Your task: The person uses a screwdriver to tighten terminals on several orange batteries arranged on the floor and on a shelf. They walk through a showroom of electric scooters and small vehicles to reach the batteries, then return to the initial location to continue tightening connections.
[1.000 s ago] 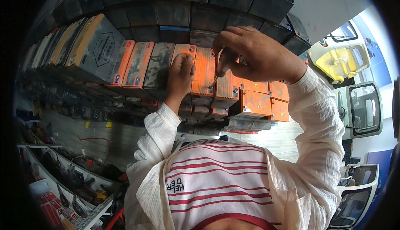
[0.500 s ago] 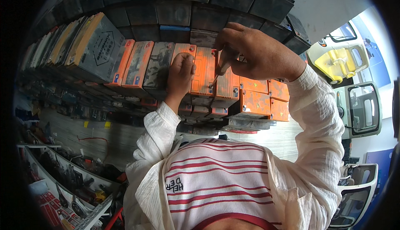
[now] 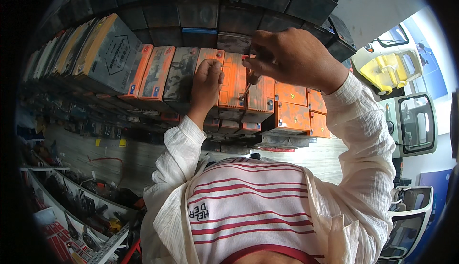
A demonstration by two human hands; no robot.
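A screwdriver (image 3: 246,90) is in my right hand (image 3: 296,56), its handle mostly hidden by the curled fingers and thumb. Its thin shaft slants down to a terminal at the near end of an orange battery (image 3: 233,80). My left hand (image 3: 207,80) is closed, thumb against the bent fingers, above the neighbouring orange battery (image 3: 204,56). Whatever it holds, if anything, is hidden. Just left of this hand stands a dusty grey-black battery (image 3: 180,73). Another orange battery (image 3: 260,99) sits partly under my right hand.
Black batteries (image 3: 198,15) are stacked in rows behind. More orange batteries (image 3: 292,116) stand to the right, and a tightly packed row (image 3: 107,56) to the left. Lower left is a shelf (image 3: 71,211) of parts. White vehicle-like frames (image 3: 411,125) and a yellow toy-like vehicle (image 3: 389,73) are at the right.
My right hand has turned a little and its fingers have shifted around the screwdriver handle. The shaft stays at the same battery terminal. My left hand has barely moved.
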